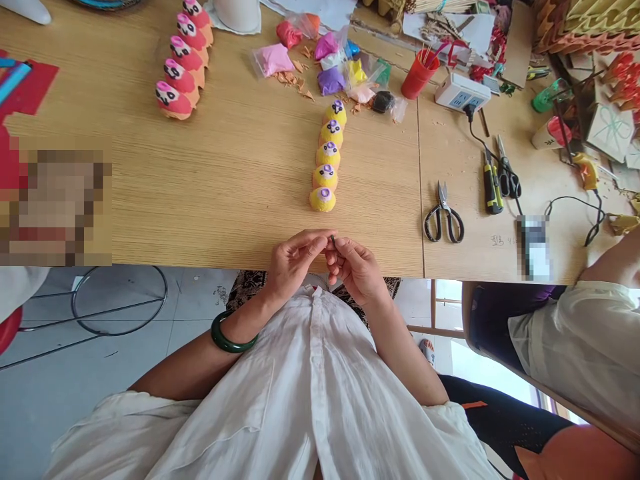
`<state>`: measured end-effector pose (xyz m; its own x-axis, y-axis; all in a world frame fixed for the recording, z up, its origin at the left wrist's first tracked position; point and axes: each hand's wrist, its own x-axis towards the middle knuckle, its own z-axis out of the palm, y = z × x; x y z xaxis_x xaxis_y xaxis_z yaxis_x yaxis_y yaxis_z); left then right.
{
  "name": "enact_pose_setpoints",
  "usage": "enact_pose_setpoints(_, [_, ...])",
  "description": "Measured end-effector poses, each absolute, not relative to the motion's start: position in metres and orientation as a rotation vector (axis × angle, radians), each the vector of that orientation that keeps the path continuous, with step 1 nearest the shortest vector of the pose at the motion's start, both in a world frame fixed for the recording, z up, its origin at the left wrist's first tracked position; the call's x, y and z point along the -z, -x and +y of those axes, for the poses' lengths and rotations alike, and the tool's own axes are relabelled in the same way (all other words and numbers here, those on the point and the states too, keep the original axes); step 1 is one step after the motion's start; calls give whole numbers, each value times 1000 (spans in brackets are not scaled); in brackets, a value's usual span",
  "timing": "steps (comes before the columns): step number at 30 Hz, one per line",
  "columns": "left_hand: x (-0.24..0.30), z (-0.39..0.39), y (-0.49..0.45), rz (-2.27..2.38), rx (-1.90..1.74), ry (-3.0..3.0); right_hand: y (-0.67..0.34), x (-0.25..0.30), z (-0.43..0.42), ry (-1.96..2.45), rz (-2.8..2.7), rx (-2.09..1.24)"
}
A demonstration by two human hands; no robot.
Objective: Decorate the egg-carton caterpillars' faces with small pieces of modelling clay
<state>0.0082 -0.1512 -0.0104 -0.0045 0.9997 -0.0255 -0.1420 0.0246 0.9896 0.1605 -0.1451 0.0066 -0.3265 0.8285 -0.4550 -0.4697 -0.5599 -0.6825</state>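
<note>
Just off the table's front edge, my left hand [296, 261] and my right hand [356, 268] meet at the fingertips. Pinched between them is a small dark green piece of clay [333, 238], mostly covered by the fingers. Thumb and forefinger are closed on both hands. Beyond them stands a row of yellow clay-covered bumps [327, 157] with purple and black details. Bags of coloured clay, including a purple one [331, 81] and a green one [383, 71], lie behind that row.
A pink-red row of similar bumps [183, 59] stands at the back left. To the right lie black-handled scissors [444, 217], a utility knife [493, 183] and a power strip [463, 92]. A red cup [420, 73] holds sticks. Another person's arm [613, 257] rests at the right edge.
</note>
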Motion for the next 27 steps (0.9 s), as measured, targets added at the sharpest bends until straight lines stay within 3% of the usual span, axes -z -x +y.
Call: enact_pose_setpoints(27, [3, -154, -9, 1080, -1235, -1008, -159, -12, -146, 1055, -572, -1937])
